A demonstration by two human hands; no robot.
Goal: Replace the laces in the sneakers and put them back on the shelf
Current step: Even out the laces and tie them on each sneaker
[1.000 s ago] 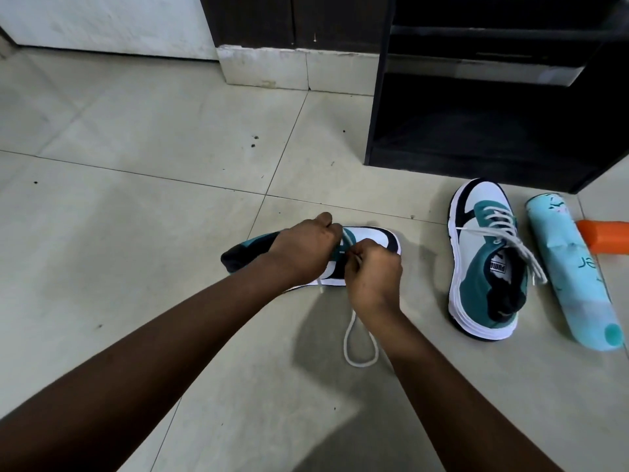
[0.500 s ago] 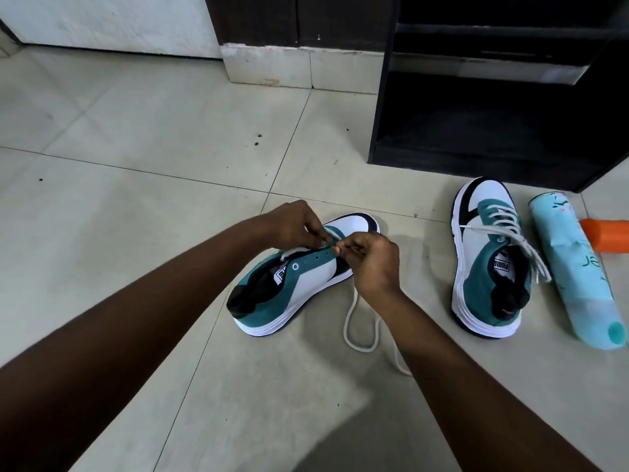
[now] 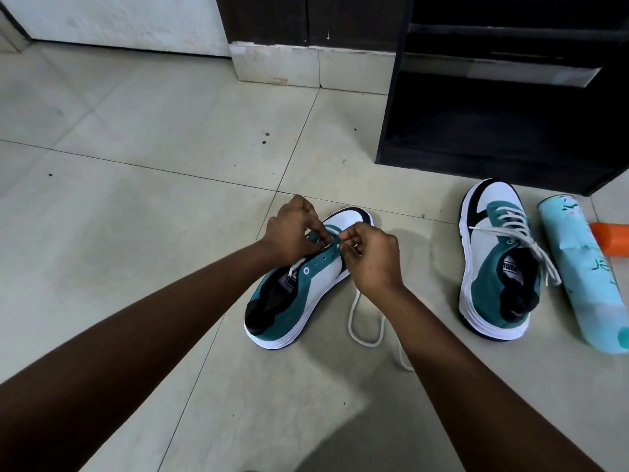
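A teal, white and black sneaker lies on the tiled floor in front of me, toe pointing away. My left hand pinches the eyelet flap near the toe. My right hand pinches the white lace at the same eyelets; the lace loops loosely on the floor under my right wrist. The second sneaker, fully laced with its ends untied, stands to the right. The dark shelf unit is behind it.
A light blue cylinder lies on the floor right of the laced sneaker, and an orange object pokes in from the right edge. A white skirting and dark wooden panel stand at the back.
The sneaker has been turned from lying on its side to resting on its sole, heel toward me. Both hands stayed at the front eyelets, working the lace.
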